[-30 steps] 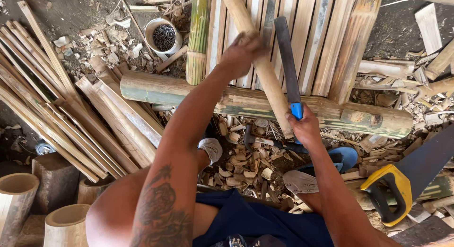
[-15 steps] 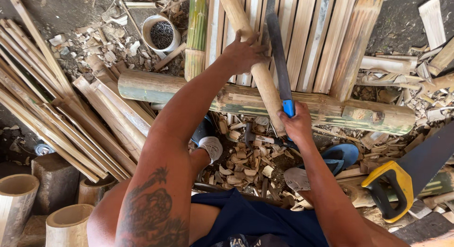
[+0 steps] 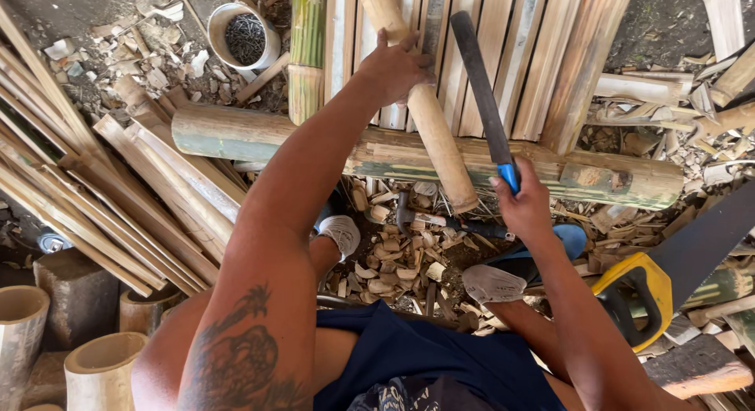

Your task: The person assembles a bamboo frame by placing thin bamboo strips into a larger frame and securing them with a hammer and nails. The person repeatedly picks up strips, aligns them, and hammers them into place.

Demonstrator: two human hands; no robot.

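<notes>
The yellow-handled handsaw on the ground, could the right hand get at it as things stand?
Probably not at once: the right hand grips the blue-handled flat file. The yellow-handled handsaw lies uncovered nearby.

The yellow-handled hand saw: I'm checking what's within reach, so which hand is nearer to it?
Right. The right hand holds the blue-handled file beside the yellow-handled hand saw; the left hand grips the bamboo pole farther away.

Pale, matt bamboo pole (image 3: 429,112), smooth-skinned and dry, gripped by the left hand (image 3: 397,65). Dark, dull metal blade (image 3: 481,92) with glossy blue plastic handle (image 3: 510,177) in the right hand (image 3: 523,206). Beneath, a thick bamboo log (image 3: 259,136), weathered green and rough. Split bamboo slats (image 3: 543,57), fibrous and tan. Saw handle (image 3: 641,293) in shiny yellow plastic. Rough wood chips (image 3: 393,261) below.
</notes>
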